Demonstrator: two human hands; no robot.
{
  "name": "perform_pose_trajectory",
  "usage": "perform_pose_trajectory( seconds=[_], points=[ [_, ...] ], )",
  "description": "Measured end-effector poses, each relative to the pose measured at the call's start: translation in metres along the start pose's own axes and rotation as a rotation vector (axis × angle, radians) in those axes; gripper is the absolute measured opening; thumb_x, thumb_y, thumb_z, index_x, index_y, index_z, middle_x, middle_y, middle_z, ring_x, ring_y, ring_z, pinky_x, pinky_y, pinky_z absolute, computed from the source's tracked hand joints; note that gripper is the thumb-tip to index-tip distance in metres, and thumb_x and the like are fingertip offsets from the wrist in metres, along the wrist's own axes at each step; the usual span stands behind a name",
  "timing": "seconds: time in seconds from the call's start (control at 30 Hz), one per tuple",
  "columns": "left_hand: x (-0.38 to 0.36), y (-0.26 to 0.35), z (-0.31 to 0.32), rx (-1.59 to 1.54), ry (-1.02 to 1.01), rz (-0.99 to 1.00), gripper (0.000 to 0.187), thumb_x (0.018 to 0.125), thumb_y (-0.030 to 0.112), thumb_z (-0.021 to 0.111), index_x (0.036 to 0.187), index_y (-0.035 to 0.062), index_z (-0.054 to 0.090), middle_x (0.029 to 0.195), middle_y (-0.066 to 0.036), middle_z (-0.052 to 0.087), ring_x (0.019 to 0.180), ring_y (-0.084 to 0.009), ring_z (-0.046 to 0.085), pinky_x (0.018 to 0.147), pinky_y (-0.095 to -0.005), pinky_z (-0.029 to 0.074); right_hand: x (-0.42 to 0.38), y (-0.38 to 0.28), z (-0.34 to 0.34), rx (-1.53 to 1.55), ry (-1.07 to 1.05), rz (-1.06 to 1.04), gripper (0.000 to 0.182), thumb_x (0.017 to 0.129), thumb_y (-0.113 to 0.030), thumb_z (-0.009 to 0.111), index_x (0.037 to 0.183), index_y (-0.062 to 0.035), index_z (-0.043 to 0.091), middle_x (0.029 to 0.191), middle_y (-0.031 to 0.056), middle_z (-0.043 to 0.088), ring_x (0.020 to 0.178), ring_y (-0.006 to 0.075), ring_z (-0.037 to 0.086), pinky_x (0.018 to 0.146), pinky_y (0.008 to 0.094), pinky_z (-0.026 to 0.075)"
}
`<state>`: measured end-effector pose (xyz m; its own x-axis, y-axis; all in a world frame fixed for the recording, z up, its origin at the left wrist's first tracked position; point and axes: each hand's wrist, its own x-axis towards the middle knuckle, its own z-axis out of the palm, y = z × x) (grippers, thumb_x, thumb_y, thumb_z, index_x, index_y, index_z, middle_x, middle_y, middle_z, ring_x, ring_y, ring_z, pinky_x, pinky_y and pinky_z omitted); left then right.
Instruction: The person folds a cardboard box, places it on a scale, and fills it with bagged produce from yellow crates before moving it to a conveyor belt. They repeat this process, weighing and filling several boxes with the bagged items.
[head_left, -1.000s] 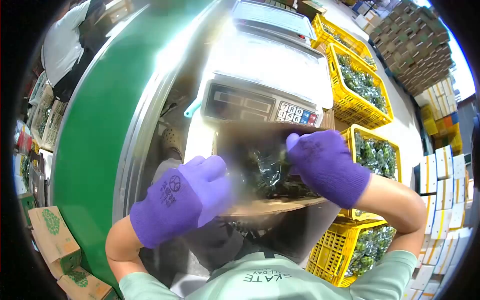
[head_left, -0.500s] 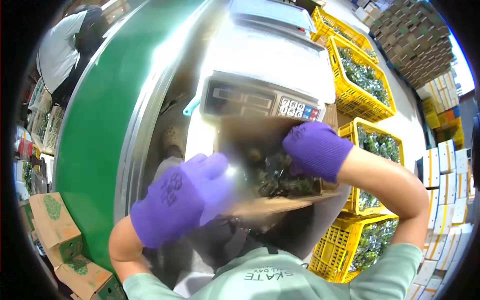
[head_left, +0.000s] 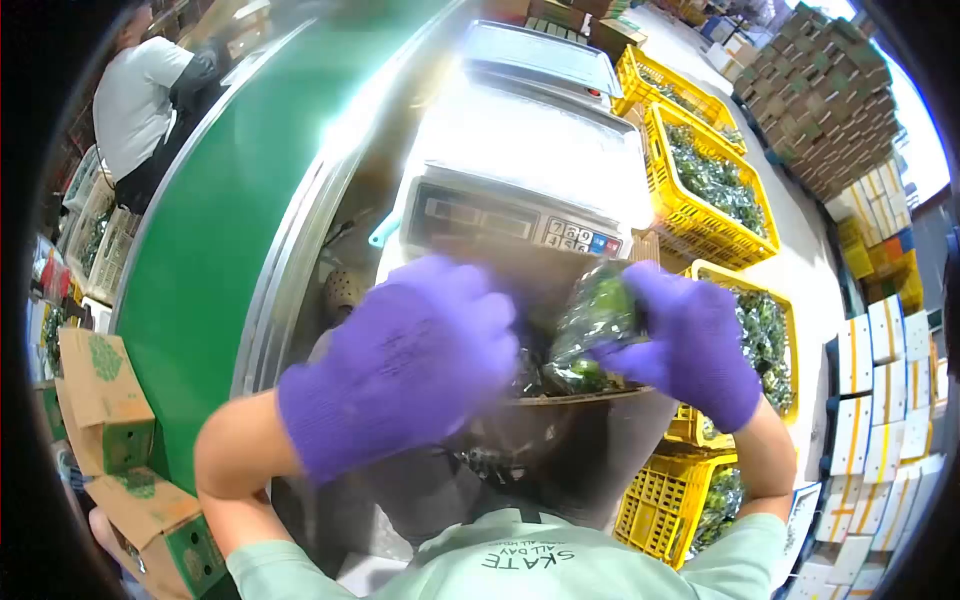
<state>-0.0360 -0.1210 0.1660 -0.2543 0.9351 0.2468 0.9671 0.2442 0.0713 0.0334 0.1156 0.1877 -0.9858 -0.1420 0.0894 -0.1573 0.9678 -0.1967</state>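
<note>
I wear purple gloves on both hands. My right hand (head_left: 690, 335) has thumb and fingers around the right side of a clear plastic bag of green produce (head_left: 597, 325), which stands tilted over an open cardboard box (head_left: 560, 398) in front of me. My left hand (head_left: 405, 355) is over the box's left side, its fingers smeared by motion and partly turned away. More shiny plastic-wrapped greens lie in the box, mostly hidden by my hands. Just beyond the box is a weighing scale (head_left: 520, 165) with a keypad.
A green conveyor belt (head_left: 215, 260) runs along the left, with a person in a white shirt (head_left: 135, 105) beyond it. Yellow crates (head_left: 715, 235) of bagged greens line the right. Cardboard boxes (head_left: 110, 390) stand lower left; white boxes (head_left: 870, 430) are stacked far right.
My right hand has turned and now holds a bag of greens up at the box's right side. My left hand has moved right and up, over the box.
</note>
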Motion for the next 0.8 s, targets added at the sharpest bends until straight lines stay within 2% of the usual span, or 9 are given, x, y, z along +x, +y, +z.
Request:
perform_pose_trajectory(
  seconds=[0.1, 0.17, 0.23, 0.3, 0.4, 0.53, 0.6, 0.7, 0.8],
  points=[
    [0.036, -0.006, 0.036, -0.066, 0.081, 0.159, 0.023, 0.070, 0.020, 0.069, 0.087, 0.0068, 0.060, 0.079, -0.006, 0.052, 0.075, -0.0204, 0.057, 0.063, -0.0356, 0.046, -0.007, 0.020, 0.001, 0.258, 0.070, 0.147, 0.046, 0.064, -0.037, 0.082, 0.094, -0.0076, 0.063, 0.072, 0.0148, 0.065, 0.066, 0.0318, 0.066, 0.060, 0.0379, 0.051],
    [0.072, -0.005, 0.044, 0.084, -0.362, 0.168, 0.027, 0.074, 0.018, 0.066, 0.097, 0.0033, 0.060, 0.085, -0.011, 0.058, 0.082, -0.0244, 0.061, 0.069, -0.0372, 0.050, -0.010, 0.031, 0.008, 0.361, 0.102, 0.190, 0.048, 0.063, -0.037, 0.082, 0.097, -0.0076, 0.064, 0.072, 0.0153, 0.065, 0.066, 0.0318, 0.066, 0.060, 0.0370, 0.051],
    [0.091, -0.009, 0.100, -0.044, -0.366, 0.019, 0.022, 0.062, 0.019, 0.073, 0.080, 0.0074, 0.071, 0.083, -0.012, 0.068, 0.081, -0.0285, 0.068, 0.071, -0.0356, 0.055, -0.014, 0.031, 0.015, 0.350, 0.043, 0.115, 0.047, 0.064, -0.035, 0.082, 0.096, -0.0060, 0.064, 0.071, 0.0158, 0.064, 0.065, 0.0318, 0.065, 0.059, 0.0363, 0.050],
    [0.095, -0.002, 0.113, -0.198, -0.306, -0.096, 0.024, 0.061, 0.022, 0.076, 0.080, 0.0076, 0.071, 0.084, -0.012, 0.069, 0.081, -0.0272, 0.069, 0.071, -0.0343, 0.055, -0.015, 0.035, 0.015, 0.306, 0.070, 0.073, 0.047, 0.064, -0.035, 0.082, 0.094, -0.0041, 0.063, 0.070, 0.0159, 0.064, 0.064, 0.0318, 0.065, 0.058, 0.0365, 0.050],
    [0.112, 0.004, 0.116, -0.116, -0.527, -0.226, 0.028, 0.062, 0.029, 0.077, 0.078, 0.0072, 0.070, 0.078, -0.011, 0.069, 0.077, -0.0273, 0.069, 0.067, -0.0347, 0.056, -0.019, 0.043, 0.016, 0.436, -0.001, 0.118, 0.047, 0.066, -0.035, 0.081, 0.094, -0.0026, 0.062, 0.073, 0.0178, 0.064, 0.064, 0.0317, 0.066, 0.058, 0.0376, 0.050],
    [0.111, 0.000, 0.095, -0.052, -0.558, -0.148, 0.028, 0.066, 0.031, 0.076, 0.078, 0.0064, 0.070, 0.076, -0.012, 0.068, 0.075, -0.0274, 0.069, 0.065, -0.0369, 0.056, -0.021, 0.049, 0.012, 0.412, -0.014, 0.119, 0.047, 0.066, -0.035, 0.080, 0.095, -0.0027, 0.062, 0.073, 0.0185, 0.064, 0.065, 0.0321, 0.066, 0.058, 0.0379, 0.050],
    [0.097, -0.009, 0.083, -0.134, -0.458, 0.012, 0.014, 0.084, 0.015, 0.056, 0.091, 0.0056, 0.063, 0.079, -0.014, 0.067, 0.077, -0.0331, 0.068, 0.066, -0.0422, 0.054, -0.025, 0.053, 0.015, 0.454, 0.045, 0.052, 0.047, 0.069, -0.036, 0.079, 0.094, -0.0011, 0.060, 0.073, 0.0198, 0.063, 0.065, 0.0329, 0.065, 0.057, 0.0390, 0.049],
    [0.070, -0.015, 0.026, -0.099, -0.342, 0.065, 0.009, 0.081, 0.009, 0.056, 0.090, 0.0062, 0.056, 0.072, -0.016, 0.062, 0.072, -0.0354, 0.065, 0.065, -0.0449, 0.051, -0.021, 0.050, 0.010, 0.269, -0.011, 0.048, 0.042, 0.073, -0.036, 0.076, 0.091, -0.0020, 0.059, 0.073, 0.0189, 0.063, 0.066, 0.0328, 0.065, 0.057, 0.0391, 0.050],
    [0.056, -0.009, 0.010, -0.118, -0.580, -0.028, 0.016, 0.077, 0.010, 0.059, 0.093, 0.0059, 0.056, 0.072, -0.017, 0.060, 0.072, -0.0364, 0.064, 0.064, -0.0457, 0.050, -0.005, 0.020, 0.009, -0.099, -0.134, -0.004, 0.039, 0.074, -0.023, 0.074, 0.105, -0.0042, 0.061, 0.074, 0.0133, 0.066, 0.066, 0.0289, 0.067, 0.059, 0.0383, 0.051]
  ],
)
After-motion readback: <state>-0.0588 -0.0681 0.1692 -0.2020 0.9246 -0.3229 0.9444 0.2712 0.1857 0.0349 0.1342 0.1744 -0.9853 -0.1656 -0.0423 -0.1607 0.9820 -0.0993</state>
